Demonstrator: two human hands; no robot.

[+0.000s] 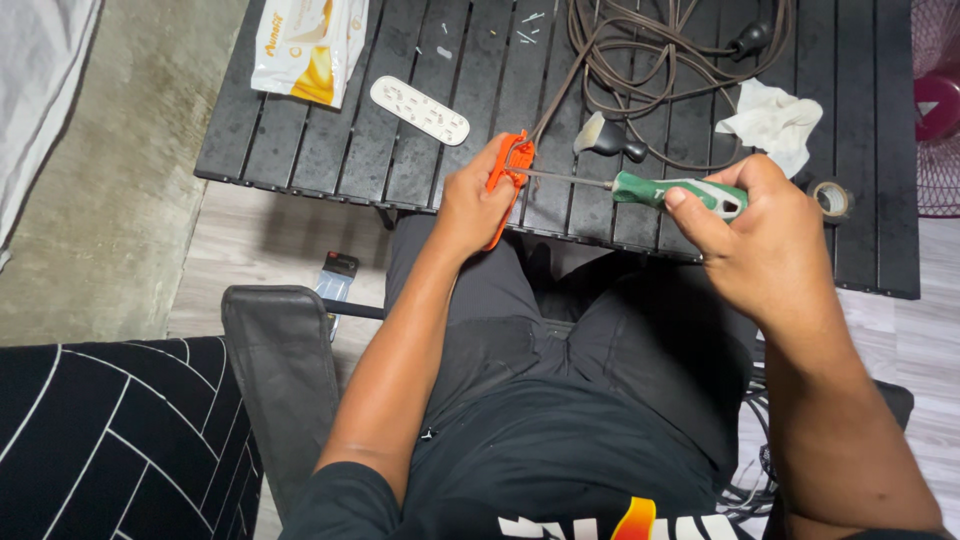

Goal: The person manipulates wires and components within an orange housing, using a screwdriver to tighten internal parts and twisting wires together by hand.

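- Fingers of my left hand [470, 205] pinch an orange plastic part [508, 178] at the black table [300, 150] edge.
- My right hand [765, 240] grips a green screwdriver [665, 190], tip seemingly inside that part.

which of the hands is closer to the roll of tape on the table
Right. The right hand, gripping the green screwdriver, sits just beside the tape roll; the left hand, holding the orange part, is far across.

We see even, soft light from above, fairly bright. Faint sheen on the black slatted table [400, 150]. Dark shadow under the table edge and over the lap. Mostly sharp; slight wide-angle bend at the edges, and the fan [938, 110] is cut off.
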